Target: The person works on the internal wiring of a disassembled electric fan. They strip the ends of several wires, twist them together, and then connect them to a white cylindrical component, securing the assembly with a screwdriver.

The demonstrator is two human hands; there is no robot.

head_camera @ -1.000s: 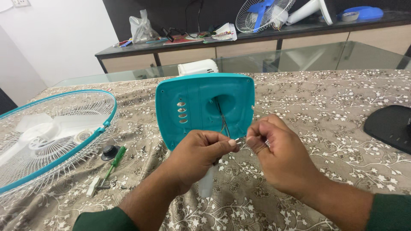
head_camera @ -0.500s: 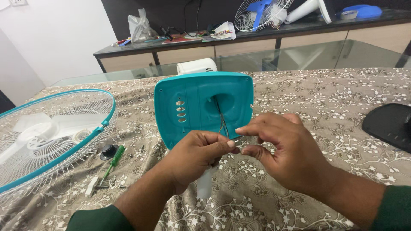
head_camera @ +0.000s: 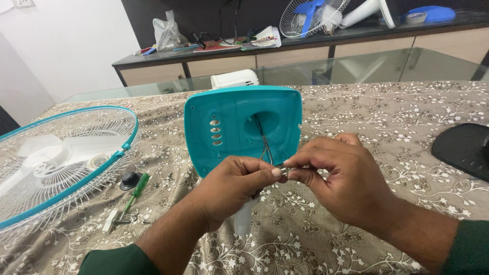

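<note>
Wires, thin and dark, run out of the recess in the teal plastic fan-base housing, which stands tilted on the floral brown tablecloth, and their bare ends are pinched between the two hands just in front of the housing's lower edge. The left hand is closed, thumb and forefinger pressed together on the wire ends; the right hand meets it fingertip to fingertip, its thumb and forefinger clamped on the same small metallic tip. For a sound join, the strands would best be held taut and level, twisted in one direction only, and kept clear of the housing edge so that nothing is snagged. A green-handled screwdriver and a small black knob lie near the white wire fan guard with teal rim, well apart from the hands.
</note>
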